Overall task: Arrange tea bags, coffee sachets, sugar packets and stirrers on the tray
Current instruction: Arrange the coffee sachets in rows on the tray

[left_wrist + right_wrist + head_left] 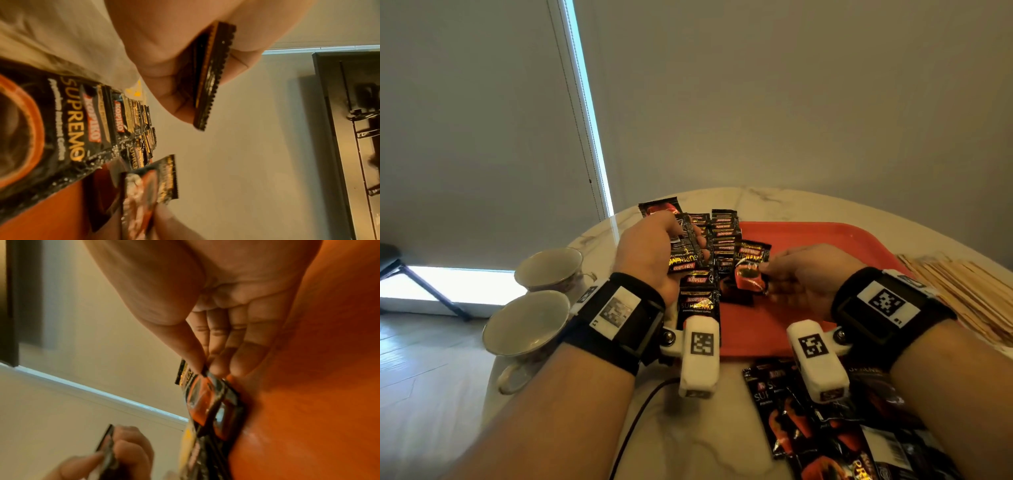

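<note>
You are at a round marble table (774, 202) set against a plain wall, with a strip of bright window to your left. A red tray (825, 240) lies on it in front of you. A row of black coffee sachets (724, 233) overlaps along the tray's left side. Your left hand (650, 250) is raised over that row, thumb and fingers closed on a small stack of sachets (686, 253); the left wrist view shows the stack's edge (209, 78) clamped against the thumb. Your right hand (804, 274) is low over the tray, its fingertips (216, 366) pinching one sachet (750, 277) by its edge at the near end of the row. More loose sachets (825, 435) are heaped on the table by your right forearm. A stack of wooden stirrers (969, 291) sits just right of the tray. Two empty teacups (527, 322) stand at the table's left edge.
</note>
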A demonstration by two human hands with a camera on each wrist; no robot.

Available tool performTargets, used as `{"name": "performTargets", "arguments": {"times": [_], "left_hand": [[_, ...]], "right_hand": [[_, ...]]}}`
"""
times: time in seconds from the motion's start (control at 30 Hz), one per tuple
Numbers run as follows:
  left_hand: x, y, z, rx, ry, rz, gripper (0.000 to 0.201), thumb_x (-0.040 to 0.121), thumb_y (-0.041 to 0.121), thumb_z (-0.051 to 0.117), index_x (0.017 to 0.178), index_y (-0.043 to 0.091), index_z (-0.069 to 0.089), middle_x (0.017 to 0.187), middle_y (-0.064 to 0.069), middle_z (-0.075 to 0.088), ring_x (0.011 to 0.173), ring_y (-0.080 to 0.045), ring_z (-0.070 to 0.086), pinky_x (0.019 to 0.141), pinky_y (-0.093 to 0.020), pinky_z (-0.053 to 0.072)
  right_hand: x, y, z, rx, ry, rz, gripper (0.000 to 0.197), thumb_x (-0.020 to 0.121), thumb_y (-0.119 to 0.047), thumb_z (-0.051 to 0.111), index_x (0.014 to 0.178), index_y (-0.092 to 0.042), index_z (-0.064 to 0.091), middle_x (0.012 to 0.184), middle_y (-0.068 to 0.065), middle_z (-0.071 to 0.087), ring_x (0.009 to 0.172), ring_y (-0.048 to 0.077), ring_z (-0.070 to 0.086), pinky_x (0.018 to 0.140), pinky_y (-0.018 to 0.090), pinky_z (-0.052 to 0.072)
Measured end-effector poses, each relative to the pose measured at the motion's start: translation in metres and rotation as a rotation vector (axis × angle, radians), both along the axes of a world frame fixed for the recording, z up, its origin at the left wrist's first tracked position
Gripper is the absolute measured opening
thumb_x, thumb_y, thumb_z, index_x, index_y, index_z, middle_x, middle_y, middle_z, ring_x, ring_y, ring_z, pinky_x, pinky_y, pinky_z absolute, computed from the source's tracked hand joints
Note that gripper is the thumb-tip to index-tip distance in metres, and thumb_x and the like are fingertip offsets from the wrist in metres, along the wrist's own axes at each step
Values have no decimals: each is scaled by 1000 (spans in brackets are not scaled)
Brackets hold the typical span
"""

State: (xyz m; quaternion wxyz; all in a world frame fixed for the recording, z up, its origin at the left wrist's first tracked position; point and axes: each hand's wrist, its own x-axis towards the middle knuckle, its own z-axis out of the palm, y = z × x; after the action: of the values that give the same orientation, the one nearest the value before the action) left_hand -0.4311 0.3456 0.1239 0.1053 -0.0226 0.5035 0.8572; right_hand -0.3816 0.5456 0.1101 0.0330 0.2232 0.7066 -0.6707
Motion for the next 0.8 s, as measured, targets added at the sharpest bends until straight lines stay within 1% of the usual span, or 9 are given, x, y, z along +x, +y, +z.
{"name": "performTargets", "arguments": {"times": [0.03,0.1,0.23,0.37,0.53,0.7,0.8], "left_hand": [[0,0,0,-4,-3,8,21,91,0,44,101,3,62,69,-8,68,58,-19,67,58,-32,60],[1,0,0,-4,-19,20,21,90,0,45,102,2,62,68,-8,69,57,-19,68,57,-32,61],[2,-1,0,-2,-50,25,25,90,0,46,108,1,62,69,-8,70,58,-19,70,59,-33,62],[5,-1,2,-15,-56,32,28,89,0,47,113,1,63,72,-8,71,59,-19,71,60,-34,63],[6,0,4,-31,-35,35,20,91,-1,46,99,3,63,63,-6,70,55,-19,69,62,-35,62],[6,0,5,-34,-36,23,18,91,0,47,96,4,64,63,-6,70,54,-18,69,64,-35,61],[7,1,4,-48,-26,23,16,91,1,48,94,4,63,62,-6,70,55,-19,69,69,-37,61]], "right_hand": [[1,0,-1,25,-42,17,5,91,0,69,89,-3,66,63,9,66,59,20,63,61,34,56],[1,-1,-3,76,-96,42,4,90,2,69,89,-2,68,68,11,68,62,22,65,64,35,58],[-3,-5,-4,153,-124,73,4,88,1,72,87,-2,69,66,9,70,61,20,67,59,32,58],[-4,-8,-2,175,-157,107,5,87,-1,74,85,-3,71,66,9,69,60,18,66,57,29,56],[-5,-8,2,188,-184,112,4,88,-4,75,86,-2,71,69,9,70,58,17,65,57,28,57],[-5,-9,3,192,-192,109,6,88,-6,76,84,-4,71,70,9,69,58,18,64,60,30,56],[-5,-9,3,190,-189,105,8,87,-7,77,84,-4,71,71,9,70,59,18,65,61,30,57]]}}
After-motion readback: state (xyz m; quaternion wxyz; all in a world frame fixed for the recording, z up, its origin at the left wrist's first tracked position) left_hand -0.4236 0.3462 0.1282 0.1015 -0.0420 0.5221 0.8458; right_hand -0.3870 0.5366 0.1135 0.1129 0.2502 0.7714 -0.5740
